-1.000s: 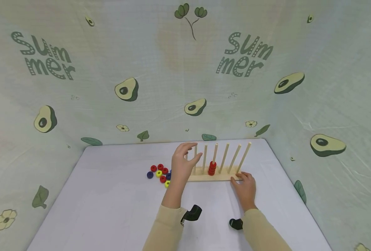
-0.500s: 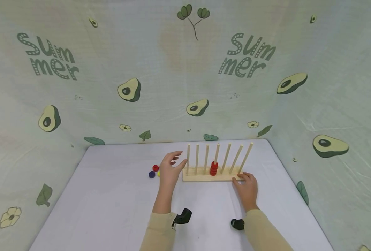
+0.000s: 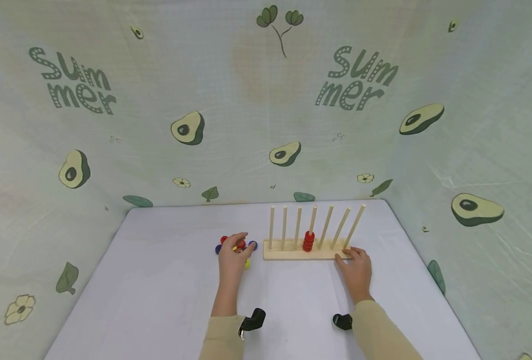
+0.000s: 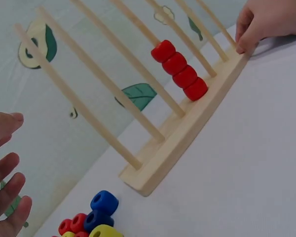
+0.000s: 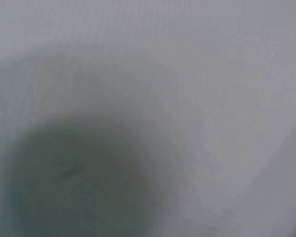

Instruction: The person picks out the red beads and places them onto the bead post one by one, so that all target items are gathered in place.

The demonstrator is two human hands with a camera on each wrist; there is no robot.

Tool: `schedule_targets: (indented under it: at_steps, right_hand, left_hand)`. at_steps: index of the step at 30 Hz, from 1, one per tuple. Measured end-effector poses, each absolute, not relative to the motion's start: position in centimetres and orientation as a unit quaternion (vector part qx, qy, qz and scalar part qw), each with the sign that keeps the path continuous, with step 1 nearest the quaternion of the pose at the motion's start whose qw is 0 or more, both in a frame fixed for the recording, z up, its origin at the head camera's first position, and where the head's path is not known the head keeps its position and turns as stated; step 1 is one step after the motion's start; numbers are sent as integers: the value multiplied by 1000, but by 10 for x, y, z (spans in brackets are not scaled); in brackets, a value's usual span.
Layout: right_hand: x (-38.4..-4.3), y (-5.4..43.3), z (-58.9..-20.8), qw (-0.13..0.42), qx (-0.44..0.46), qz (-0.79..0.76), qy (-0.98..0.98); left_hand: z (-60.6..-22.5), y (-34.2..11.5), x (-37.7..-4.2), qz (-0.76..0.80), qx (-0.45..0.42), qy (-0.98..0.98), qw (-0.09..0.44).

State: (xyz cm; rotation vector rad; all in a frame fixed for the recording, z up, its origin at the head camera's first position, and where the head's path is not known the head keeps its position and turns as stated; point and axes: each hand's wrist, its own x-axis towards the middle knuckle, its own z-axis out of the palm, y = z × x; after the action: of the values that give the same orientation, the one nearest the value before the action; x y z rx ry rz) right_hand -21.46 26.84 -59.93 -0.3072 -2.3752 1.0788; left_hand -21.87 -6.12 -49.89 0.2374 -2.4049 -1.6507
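Note:
A wooden peg rack (image 3: 288,255) stands on the table with several upright pegs. One of its middle pegs carries a stack of red beads (image 4: 185,76). My right hand (image 3: 356,272) grips the right end of the base, thumb at the front edge. Over the loose beads to the left of the rack is my left hand (image 3: 232,260), its fingers spread and holding nothing in the left wrist view. A blue bead (image 4: 104,201) and a yellow bead (image 4: 106,232) lie near the rack's left end. Part of the bead pile is hidden behind my left hand.
A white cloth covers the table (image 3: 167,280). Behind it hangs a printed curtain (image 3: 230,165), which also rises along both sides. The right wrist view shows only a blurred white surface with a dark shadow.
My left hand has moved left and down, from in front of the rack's pegs to over the loose beads. The right hand has stayed at the rack's end.

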Motion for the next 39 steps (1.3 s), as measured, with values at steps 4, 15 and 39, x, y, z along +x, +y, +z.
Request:
schedule_targets:
  at_steps: [4, 15, 39]
  right_hand:
    - [-215, 269, -599, 256, -114, 398, -873]
    - [-214, 268, -597, 234, -126, 399, -877]
    - [-215, 267, -598, 256, -118, 398, -873]
  left_hand:
    - [-509, -68, -220, -556, 107, -817, 107]
    - [-537, -78, -221, -528, 161, -828, 94]
    - [-565, -89, -226, -539, 207, -816, 40]
